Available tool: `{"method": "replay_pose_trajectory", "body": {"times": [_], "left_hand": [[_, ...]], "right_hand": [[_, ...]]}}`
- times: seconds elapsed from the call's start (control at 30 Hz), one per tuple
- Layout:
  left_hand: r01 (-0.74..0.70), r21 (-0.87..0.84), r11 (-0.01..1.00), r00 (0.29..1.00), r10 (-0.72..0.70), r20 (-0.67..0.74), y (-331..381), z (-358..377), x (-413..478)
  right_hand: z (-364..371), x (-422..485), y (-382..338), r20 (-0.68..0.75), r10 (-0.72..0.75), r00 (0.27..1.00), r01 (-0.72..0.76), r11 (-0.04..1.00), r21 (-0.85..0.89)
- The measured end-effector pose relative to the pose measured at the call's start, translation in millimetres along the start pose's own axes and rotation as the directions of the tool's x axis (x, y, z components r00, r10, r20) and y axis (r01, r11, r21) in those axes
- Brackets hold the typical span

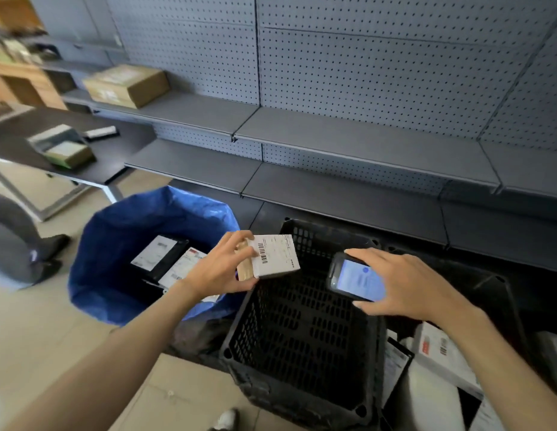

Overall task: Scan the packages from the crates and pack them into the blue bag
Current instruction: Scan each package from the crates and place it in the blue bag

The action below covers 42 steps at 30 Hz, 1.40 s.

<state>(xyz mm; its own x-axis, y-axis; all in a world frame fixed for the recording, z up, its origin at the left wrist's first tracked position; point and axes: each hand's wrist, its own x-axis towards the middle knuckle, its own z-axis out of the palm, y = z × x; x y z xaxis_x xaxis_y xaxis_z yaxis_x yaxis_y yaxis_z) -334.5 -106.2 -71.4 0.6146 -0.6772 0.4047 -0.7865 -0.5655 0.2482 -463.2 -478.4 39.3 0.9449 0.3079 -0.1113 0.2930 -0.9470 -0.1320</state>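
The left grip [221,269] pinches a small white package [278,255] above the far left corner of the black crate [302,343]. The right grip [417,284] curls around a scanner [355,279] just beside it. The blue bag [115,219] at left seems to hold other packages [159,253].

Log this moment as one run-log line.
left hand: holds small white-labelled cardboard package above rim of black plastic crate | right hand: holds dark handheld scanner, screen lit | blue plastic bag: labelled parcels inside

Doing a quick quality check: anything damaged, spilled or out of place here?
Nothing stands out. The left hand holds an intact labelled package, the right hand holds the scanner, and parcels lie inside the blue bag.
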Motion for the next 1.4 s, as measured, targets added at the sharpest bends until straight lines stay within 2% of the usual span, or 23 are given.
{"method": "replay_pose_trajectory", "body": {"times": [0.23, 0.5, 0.67, 0.83, 1.0, 1.13, 1.33, 1.4], "left_hand": [[0.275, -0.044, 0.96, 0.956, -0.278, -0.095, -87.8, -24.5, -54.8], [0.464, -0.182, 0.867, 0.87, -0.485, -0.088, -188.0, 9.2, -105.8], [0.592, -0.276, 0.757, 0.785, -0.62, -0.016, -219.7, 61.5, -123.9], [0.638, -0.24, 0.731, 0.764, -0.639, 0.084, -233.4, 116.5, -131.5], [0.683, -0.15, 0.715, 0.73, -0.668, 0.141, -235.4, 151.5, -129.1], [0.724, -0.113, 0.68, 0.688, -0.702, 0.184, -240.4, 168.7, -128.8], [0.789, -0.11, 0.604, 0.614, -0.776, 0.144, -238.9, 174.6, -122.6], [0.81, -0.072, 0.582, 0.584, -0.79, 0.186, -237.6, 176.7, -125.2]], "right_hand": [[33.5, 97.5, -69.3, -0.004, -0.004, 1.0, 0.005, 0.977, 0.214], [74.2, 182.0, -142.0, 0.037, 0.178, 0.983, -0.177, 0.885, 0.431], [97.0, 213.0, -170.0, 0.15, 0.265, 0.953, -0.304, 0.817, 0.491], [116.9, 212.4, -174.0, 0.271, 0.368, 0.89, -0.456, 0.738, 0.497], [130.5, 199.2, -167.6, 0.333, 0.445, 0.832, -0.555, 0.654, 0.513], [140.1, 187.9, -163.5, 0.346, 0.475, 0.809, -0.586, 0.602, 0.543], [147.6, 183.9, -172.0, 0.319, 0.502, 0.804, -0.582, 0.554, 0.595], [151.1, 184.3, -177.5, 0.309, 0.503, 0.807, -0.575, 0.549, 0.607]]}}
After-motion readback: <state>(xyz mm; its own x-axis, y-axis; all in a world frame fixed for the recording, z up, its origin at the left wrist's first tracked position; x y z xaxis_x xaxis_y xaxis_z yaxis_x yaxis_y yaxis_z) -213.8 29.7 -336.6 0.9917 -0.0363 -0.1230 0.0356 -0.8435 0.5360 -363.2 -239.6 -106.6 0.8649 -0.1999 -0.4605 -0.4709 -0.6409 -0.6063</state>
